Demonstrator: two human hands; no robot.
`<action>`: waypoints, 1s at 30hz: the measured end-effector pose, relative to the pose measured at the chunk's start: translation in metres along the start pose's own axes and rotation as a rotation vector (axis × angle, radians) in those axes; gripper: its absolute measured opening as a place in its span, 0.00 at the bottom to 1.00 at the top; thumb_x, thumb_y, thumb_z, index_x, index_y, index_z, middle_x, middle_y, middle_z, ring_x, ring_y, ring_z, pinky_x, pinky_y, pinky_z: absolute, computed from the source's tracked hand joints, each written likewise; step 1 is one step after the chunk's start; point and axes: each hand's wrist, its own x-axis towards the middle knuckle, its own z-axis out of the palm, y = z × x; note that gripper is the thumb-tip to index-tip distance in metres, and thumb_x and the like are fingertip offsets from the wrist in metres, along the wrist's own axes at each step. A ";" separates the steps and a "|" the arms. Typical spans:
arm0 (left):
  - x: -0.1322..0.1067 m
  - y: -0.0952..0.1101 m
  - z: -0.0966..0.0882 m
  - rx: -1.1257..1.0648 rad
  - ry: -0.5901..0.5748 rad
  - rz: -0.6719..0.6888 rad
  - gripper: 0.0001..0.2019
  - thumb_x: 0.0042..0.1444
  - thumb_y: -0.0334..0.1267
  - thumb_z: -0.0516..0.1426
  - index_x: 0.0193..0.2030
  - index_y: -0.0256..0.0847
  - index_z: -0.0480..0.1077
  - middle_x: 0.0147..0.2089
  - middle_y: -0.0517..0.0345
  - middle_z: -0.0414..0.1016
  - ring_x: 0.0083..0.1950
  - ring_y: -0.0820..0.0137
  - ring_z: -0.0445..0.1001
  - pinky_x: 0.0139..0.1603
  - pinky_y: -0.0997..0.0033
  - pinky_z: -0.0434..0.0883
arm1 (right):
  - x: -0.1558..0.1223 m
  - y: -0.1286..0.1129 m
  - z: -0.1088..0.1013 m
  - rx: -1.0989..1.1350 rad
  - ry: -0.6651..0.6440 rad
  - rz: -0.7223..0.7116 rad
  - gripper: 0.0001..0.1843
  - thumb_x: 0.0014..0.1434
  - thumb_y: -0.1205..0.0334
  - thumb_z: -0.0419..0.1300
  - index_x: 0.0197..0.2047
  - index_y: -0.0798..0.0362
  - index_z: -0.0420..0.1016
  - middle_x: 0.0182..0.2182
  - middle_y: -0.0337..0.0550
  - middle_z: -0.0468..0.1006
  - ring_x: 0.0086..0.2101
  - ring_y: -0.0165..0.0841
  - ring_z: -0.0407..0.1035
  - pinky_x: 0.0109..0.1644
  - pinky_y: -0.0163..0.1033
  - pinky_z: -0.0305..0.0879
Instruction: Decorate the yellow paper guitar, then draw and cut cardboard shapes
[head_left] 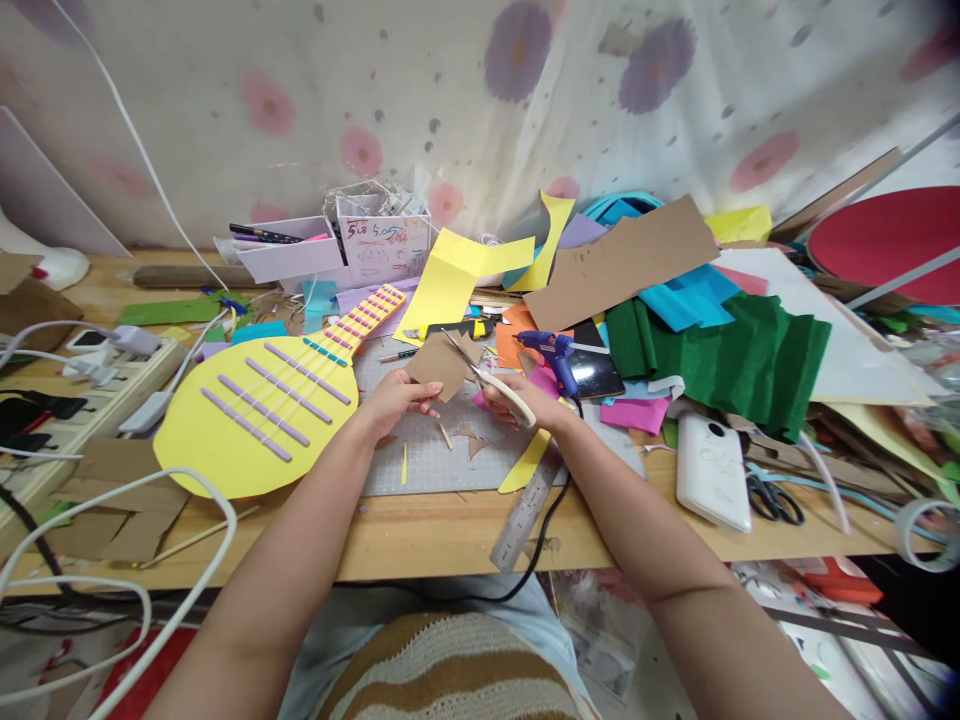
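Note:
My left hand (pixel 394 398) pinches a brown cardboard piece (pixel 444 366) above the grey cutting mat (pixel 442 460). My right hand (pixel 525 400) is closed round the cream handles of a pair of scissors (pixel 491 382), whose blades meet the cardboard's right edge. Small brown and yellow offcuts lie on the mat under my hands. A yellow paper guitar (pixel 255 425) with purple strips lies just left of my left hand.
A blue glue gun (pixel 551 352) and a dark phone sit behind my right hand. A metal ruler (pixel 525 515) hangs over the table's front edge. A white box (pixel 711 468), black scissors (pixel 772 497), green felt (pixel 720 350) and piled paper fill the right side. Power strip and cables lie left.

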 end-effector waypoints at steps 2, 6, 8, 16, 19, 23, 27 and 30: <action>-0.001 0.002 0.000 0.011 -0.005 -0.013 0.10 0.39 0.38 0.65 0.26 0.33 0.72 0.17 0.64 0.66 0.17 0.83 0.58 0.27 0.75 0.72 | -0.001 -0.002 0.000 -0.016 0.011 0.004 0.30 0.41 0.35 0.63 0.25 0.52 0.56 0.14 0.27 0.54 0.13 0.20 0.50 0.13 0.29 0.49; -0.002 0.004 -0.002 0.027 -0.016 -0.033 0.09 0.39 0.37 0.65 0.26 0.33 0.72 0.18 0.63 0.67 0.17 0.83 0.57 0.25 0.75 0.71 | -0.003 -0.002 -0.003 -0.015 -0.009 0.023 0.29 0.42 0.37 0.63 0.26 0.53 0.58 0.14 0.27 0.55 0.13 0.20 0.51 0.13 0.28 0.48; -0.002 0.005 -0.003 0.038 -0.020 -0.043 0.09 0.39 0.37 0.64 0.26 0.33 0.73 0.18 0.63 0.67 0.17 0.83 0.57 0.25 0.75 0.71 | -0.003 -0.001 -0.006 -0.026 -0.021 0.033 0.28 0.43 0.37 0.63 0.27 0.53 0.59 0.14 0.27 0.56 0.13 0.20 0.51 0.13 0.28 0.48; -0.004 0.007 -0.004 0.088 -0.055 -0.058 0.11 0.37 0.38 0.65 0.25 0.33 0.71 0.19 0.60 0.70 0.18 0.82 0.58 0.24 0.75 0.71 | -0.003 0.003 -0.016 -0.037 -0.067 0.043 0.28 0.44 0.37 0.62 0.25 0.53 0.57 0.14 0.27 0.54 0.12 0.19 0.50 0.12 0.27 0.46; -0.005 0.009 -0.006 0.098 -0.075 -0.062 0.12 0.36 0.39 0.66 0.25 0.32 0.71 0.19 0.60 0.70 0.18 0.82 0.58 0.24 0.75 0.70 | -0.004 0.004 -0.021 -0.039 -0.090 0.055 0.28 0.46 0.39 0.62 0.24 0.53 0.54 0.13 0.27 0.54 0.12 0.18 0.50 0.12 0.26 0.45; -0.006 0.010 -0.010 0.099 -0.096 -0.066 0.13 0.35 0.40 0.66 0.24 0.34 0.71 0.16 0.63 0.66 0.17 0.82 0.58 0.25 0.75 0.71 | -0.004 0.003 -0.023 -0.063 -0.106 0.047 0.27 0.47 0.39 0.62 0.23 0.52 0.54 0.13 0.27 0.54 0.12 0.19 0.50 0.13 0.27 0.44; 0.000 0.004 -0.003 0.022 0.040 0.018 0.15 0.35 0.43 0.66 0.26 0.34 0.70 0.19 0.62 0.69 0.19 0.80 0.64 0.27 0.72 0.73 | -0.005 -0.002 -0.017 -0.017 -0.075 0.023 0.27 0.46 0.39 0.62 0.25 0.52 0.53 0.14 0.27 0.54 0.13 0.20 0.49 0.13 0.29 0.45; 0.005 -0.005 0.013 -0.095 0.311 0.219 0.17 0.37 0.47 0.65 0.24 0.36 0.66 0.19 0.65 0.67 0.20 0.78 0.67 0.27 0.73 0.73 | -0.008 -0.006 -0.010 0.042 -0.069 -0.031 0.27 0.47 0.37 0.60 0.26 0.51 0.54 0.16 0.29 0.54 0.16 0.22 0.51 0.16 0.31 0.48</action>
